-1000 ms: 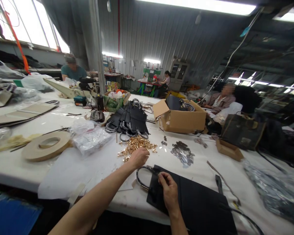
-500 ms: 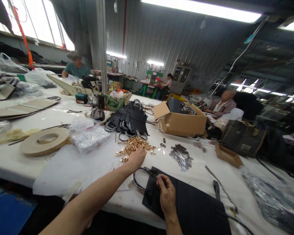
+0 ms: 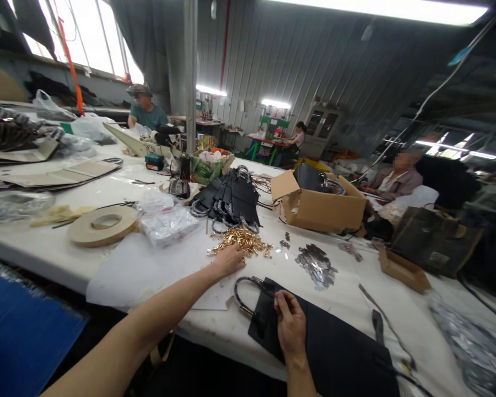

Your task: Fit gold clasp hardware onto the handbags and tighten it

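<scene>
left hand (image 3: 230, 260) leftward, gold pieces (image 3: 244, 238) partly hidden

The bare left arm (image 3: 149, 314) stretches diagonally from the lower left across the near edge of the surface (image 3: 202, 325), forearm low and elbow slightly bent, with the left hand (image 3: 228, 260) held back-up, its fingers angled forward and down, their tips too small to read clearly. The right forearm (image 3: 301, 375) rises steeply over the near edge, its wrist fairly straight, and the right hand (image 3: 291, 325) lies closer to that edge, fingers curled, thumb and index fingertip meeting in a pinch.
</scene>
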Available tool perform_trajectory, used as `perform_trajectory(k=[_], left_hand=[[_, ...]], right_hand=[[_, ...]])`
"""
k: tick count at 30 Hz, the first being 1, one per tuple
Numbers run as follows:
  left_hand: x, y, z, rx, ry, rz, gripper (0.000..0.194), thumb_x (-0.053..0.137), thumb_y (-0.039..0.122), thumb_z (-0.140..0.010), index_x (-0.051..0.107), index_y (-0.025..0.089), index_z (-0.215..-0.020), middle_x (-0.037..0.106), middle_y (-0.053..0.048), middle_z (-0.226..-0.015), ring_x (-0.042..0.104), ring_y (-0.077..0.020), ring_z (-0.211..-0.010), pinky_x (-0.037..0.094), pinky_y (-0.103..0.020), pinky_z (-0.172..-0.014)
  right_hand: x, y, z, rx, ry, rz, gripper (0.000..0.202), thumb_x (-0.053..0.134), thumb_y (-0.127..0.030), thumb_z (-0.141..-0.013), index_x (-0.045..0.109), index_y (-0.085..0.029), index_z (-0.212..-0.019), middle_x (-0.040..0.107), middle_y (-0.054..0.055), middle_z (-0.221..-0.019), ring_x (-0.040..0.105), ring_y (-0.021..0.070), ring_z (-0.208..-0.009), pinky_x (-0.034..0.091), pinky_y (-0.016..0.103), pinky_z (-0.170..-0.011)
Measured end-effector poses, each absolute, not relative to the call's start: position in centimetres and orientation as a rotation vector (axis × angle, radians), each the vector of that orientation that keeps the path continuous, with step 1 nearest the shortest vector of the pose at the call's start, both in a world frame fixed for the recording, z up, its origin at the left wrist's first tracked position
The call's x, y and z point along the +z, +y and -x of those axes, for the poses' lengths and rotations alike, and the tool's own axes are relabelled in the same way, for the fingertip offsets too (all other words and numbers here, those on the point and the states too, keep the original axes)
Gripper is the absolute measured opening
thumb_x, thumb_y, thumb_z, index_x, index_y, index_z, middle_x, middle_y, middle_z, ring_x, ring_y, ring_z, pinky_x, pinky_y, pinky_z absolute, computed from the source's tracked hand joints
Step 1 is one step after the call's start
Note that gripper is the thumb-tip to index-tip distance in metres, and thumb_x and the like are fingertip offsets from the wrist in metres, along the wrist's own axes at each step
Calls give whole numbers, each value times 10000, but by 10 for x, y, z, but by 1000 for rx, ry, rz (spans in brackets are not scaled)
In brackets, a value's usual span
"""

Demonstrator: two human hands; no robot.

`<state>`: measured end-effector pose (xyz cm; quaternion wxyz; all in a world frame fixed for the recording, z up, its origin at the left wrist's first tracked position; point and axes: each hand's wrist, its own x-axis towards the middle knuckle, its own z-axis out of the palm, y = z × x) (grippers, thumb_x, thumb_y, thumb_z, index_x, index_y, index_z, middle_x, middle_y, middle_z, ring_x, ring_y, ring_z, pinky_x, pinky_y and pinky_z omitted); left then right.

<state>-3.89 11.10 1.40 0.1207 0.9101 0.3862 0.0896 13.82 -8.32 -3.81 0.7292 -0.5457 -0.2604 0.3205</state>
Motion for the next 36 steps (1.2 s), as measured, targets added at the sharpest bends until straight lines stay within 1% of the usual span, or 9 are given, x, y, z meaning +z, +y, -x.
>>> perform_trajectory(k=[3, 6, 10, 20, 26, 28, 31, 33, 36], left_hand=[[11, 109, 64, 344, 1159, -2614, 424, 672, 466, -911, 657, 286, -1295, 597, -90, -1175, 631, -274, -1084, 551, -362, -872], [9, 103, 86, 439, 1154, -2573, 367, 657, 475, -932, 684, 297, -1252, 611, -77, -1191, 631, -248, -1088, 535, -342, -914], [2, 91, 113, 586, 1159, -2514, 341, 626, 364, -973, 658, 286, -1303, 643, -72, -1208, 611, -224, -1139, 493, -337, -1016], [-13, 70, 147, 1055, 1366, -2281, 429, 686, 198, -892, 639, 237, -1317, 603, -97, -1334, 503, -268, -1279, 441, -435, -1132], [-2, 66, 113, 851, 992, -2394, 333, 575, 298, -1000, 630, 240, -1324, 623, -94, -1343, 522, -247, -1285, 414, -418, -1140], [1, 70, 95, 717, 961, -2349, 336, 626, 293, -968, 647, 238, -1299, 637, -97, -1315, 546, -257, -1264, 413, -415, -1129], [5, 80, 74, 631, 984, -2261, 187, 732, 214, -854, 730, 205, -1041, 696, -91, -1087, 641, -266, -1071, 483, -403, -1015], [8, 85, 65, 652, 995, -2197, 81, 739, 193, -826, 716, 183, -903, 695, -84, -980, 661, -254, -965, 508, -389, -943], [11, 78, 56, 729, 1002, -2081, 106, 637, 259, -918, 677, 175, -969, 696, -85, -969, 669, -234, -934, 524, -372, -890]], right_hand=[[-39, -83, -138, 757, -473, 1173, 412, 935, -425, -651, 750, -197, -940, 707, 5, -836, 635, 127, -710, 573, 216, -640], [-40, -83, -139, 779, -439, 1147, 409, 950, -407, -634, 757, -198, -928, 716, 4, -846, 637, 117, -717, 577, 196, -644], [-41, -83, -139, 784, -425, 1129, 397, 957, -384, -629, 762, -201, -923, 725, 19, -875, 651, 130, -734, 592, 208, -644], [-42, -84, -140, 790, -445, 1092, 340, 939, -363, -670, 759, -207, -913, 712, 11, -853, 634, 124, -718, 582, 224, -646], [-39, -83, -139, 790, -451, 1098, 358, 942, -377, -660, 753, -205, -911, 714, 6, -850, 626, 117, -725, 561, 219, -652], [-38, -83, -139, 781, -444, 1102, 357, 937, -380, -663, 749, -205, -910, 709, 6, -842, 624, 122, -714, 557, 229, -640], [-36, -83, -138, 777, -440, 1103, 356, 933, -386, -665, 742, -205, -905, 701, 6, -840, 618, 124, -699, 547, 235, -620], [-34, -83, -137, 773, -436, 1102, 360, 930, -396, -666, 738, -205, -903, 697, 4, -843, 610, 118, -692, 537, 228, -613], [-32, -83, -136, 751, -453, 1123, 368, 915, -427, -682, 731, -208, -913, 694, 5, -845, 608, 121, -694, 532, 236, -620]])
